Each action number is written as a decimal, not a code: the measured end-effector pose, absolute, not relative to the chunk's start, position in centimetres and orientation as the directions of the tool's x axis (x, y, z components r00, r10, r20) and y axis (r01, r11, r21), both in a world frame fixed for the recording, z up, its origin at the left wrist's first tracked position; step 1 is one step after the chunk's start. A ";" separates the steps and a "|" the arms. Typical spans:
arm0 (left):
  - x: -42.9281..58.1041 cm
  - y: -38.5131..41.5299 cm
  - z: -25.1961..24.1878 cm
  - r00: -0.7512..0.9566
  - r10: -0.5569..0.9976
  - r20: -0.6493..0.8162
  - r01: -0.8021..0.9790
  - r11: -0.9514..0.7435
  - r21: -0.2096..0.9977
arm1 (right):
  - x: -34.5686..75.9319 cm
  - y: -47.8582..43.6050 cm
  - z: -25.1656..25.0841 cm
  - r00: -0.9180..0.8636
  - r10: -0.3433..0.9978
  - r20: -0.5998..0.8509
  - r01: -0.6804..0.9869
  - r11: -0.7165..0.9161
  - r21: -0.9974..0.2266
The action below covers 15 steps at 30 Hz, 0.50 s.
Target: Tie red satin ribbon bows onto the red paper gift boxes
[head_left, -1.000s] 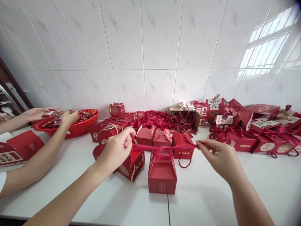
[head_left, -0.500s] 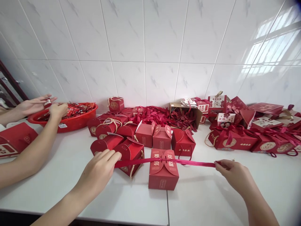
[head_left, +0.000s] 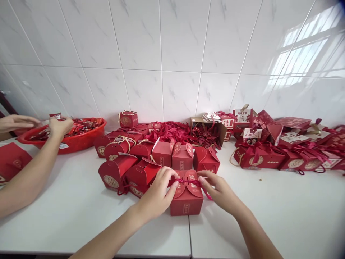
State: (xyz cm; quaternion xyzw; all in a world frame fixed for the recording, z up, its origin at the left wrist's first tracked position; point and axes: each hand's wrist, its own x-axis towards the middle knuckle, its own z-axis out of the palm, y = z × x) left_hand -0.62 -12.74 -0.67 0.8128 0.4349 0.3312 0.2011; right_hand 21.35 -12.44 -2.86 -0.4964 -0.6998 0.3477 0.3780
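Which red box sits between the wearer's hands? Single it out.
The frontmost box, ribbon across its top: it alone sits between the left hand and right hand; other boxes stand farther back.

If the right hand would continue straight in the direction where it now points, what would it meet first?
First the ribbon at the right hand, then probably the red box beneath it; the exact depth is unclear.
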 end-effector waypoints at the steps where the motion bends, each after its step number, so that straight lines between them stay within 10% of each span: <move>1: -0.6 -12.6 -0.9 0.380 0.848 0.369 0.576 -0.529 0.624 | 21.1 -12.3 -3.1 -0.239 0.959 0.152 0.396 0.239 -0.887; 15: -1.2 -11.6 -2.2 0.292 0.941 0.171 0.480 -0.298 0.825 | 21.2 -11.6 -3.2 -0.327 0.941 -0.086 0.314 0.022 -0.949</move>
